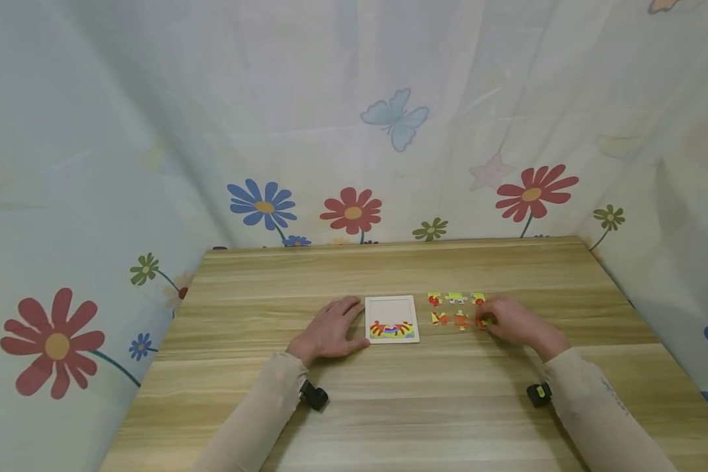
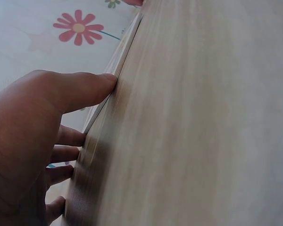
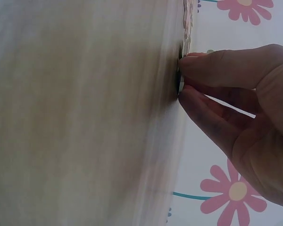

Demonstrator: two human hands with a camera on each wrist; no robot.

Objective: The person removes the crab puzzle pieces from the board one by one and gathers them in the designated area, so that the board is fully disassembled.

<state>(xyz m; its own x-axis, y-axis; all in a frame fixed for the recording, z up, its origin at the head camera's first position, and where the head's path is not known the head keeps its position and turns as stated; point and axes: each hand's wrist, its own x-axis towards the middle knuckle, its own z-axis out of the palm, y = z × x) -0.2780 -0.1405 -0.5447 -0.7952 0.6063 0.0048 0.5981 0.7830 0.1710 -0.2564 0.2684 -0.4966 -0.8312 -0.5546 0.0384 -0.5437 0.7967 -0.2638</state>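
Note:
A square white-rimmed puzzle tray (image 1: 389,311) lies flat on the table, its bottom row filled by colourful jigsaw pieces (image 1: 392,330) in red, yellow and purple. My left hand (image 1: 330,329) rests at the tray's left side, thumb near the lower corner and fingers spread along the edge. To the right of the tray, loose pieces lie in an upper row (image 1: 456,297) and a lower row (image 1: 461,321). At the right end of the lower row, my right hand (image 1: 512,321) pinches a thin puzzle piece (image 3: 181,84) between thumb and fingers, low at the tabletop; the fingers partly hide it.
The wood-grain table (image 1: 401,393) ends at a white curtain (image 1: 307,131) printed with flowers and a butterfly, which also hangs along both sides. Each wrist wears a small black camera, one on the left (image 1: 314,396) and one on the right (image 1: 539,394).

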